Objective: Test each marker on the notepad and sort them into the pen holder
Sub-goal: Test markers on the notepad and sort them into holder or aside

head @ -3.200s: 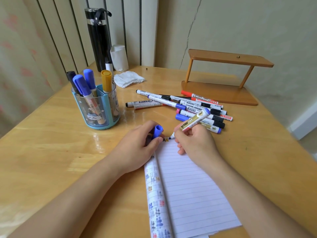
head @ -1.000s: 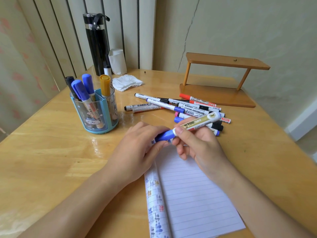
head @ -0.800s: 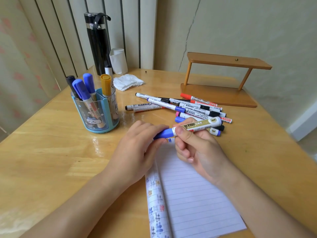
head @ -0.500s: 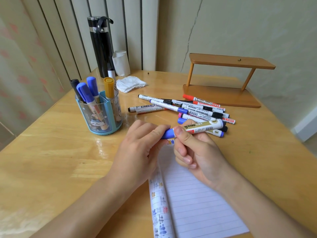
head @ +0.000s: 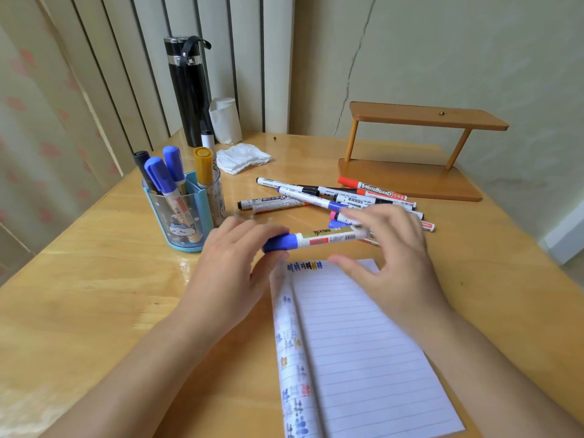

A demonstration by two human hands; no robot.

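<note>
The left hand pinches the marker, crosswise, cap pointing left; the right hand hangs splayed.

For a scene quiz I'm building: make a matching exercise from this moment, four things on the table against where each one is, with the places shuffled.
Things
1. gold-labelled marker
2. yellow-capped marker
3. red whiteboard marker
4. black flask

Places
a. standing in the pen holder
b. lying in the pile of markers on the table
c. gripped at its blue cap by the left hand
d. upright at the table's far edge

Pairs: 1-c, 2-a, 3-b, 4-d
</note>
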